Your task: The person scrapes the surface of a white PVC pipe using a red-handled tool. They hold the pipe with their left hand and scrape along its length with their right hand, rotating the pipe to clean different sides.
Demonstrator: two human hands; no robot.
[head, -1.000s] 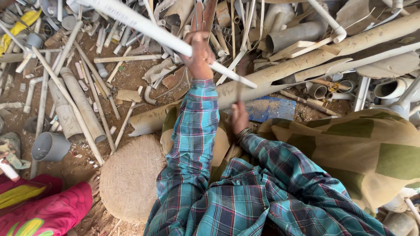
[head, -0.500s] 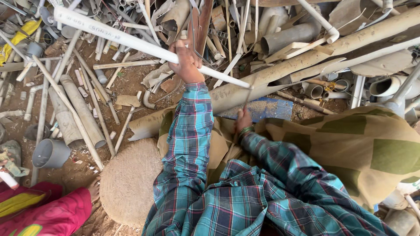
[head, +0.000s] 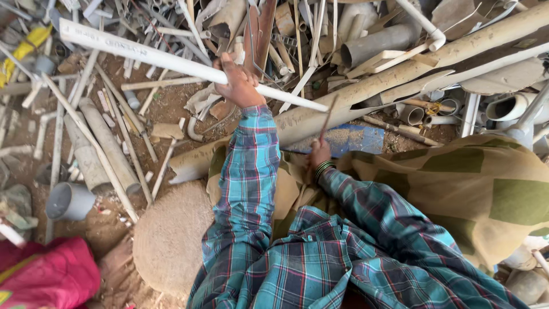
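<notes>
Holding a white pipe (head: pixel 171 60) out over the scrap heap, a thin rod (head: pixel 327 119) raised beside it.

My left hand (head: pixel 240 86) is clamped around the pipe near its middle, keeping it off the ground and slanted, its long end running up to the left over the dirt. My right hand (head: pixel 319 153) is closed on the rod's lower end, its tip just short of the pipe. I judge this the striking step; the next move needs a firm left grip and a clean swing at the pipe's near end. Since a second ago my left arm has stretched further out and the pipe has shifted left.
</notes>
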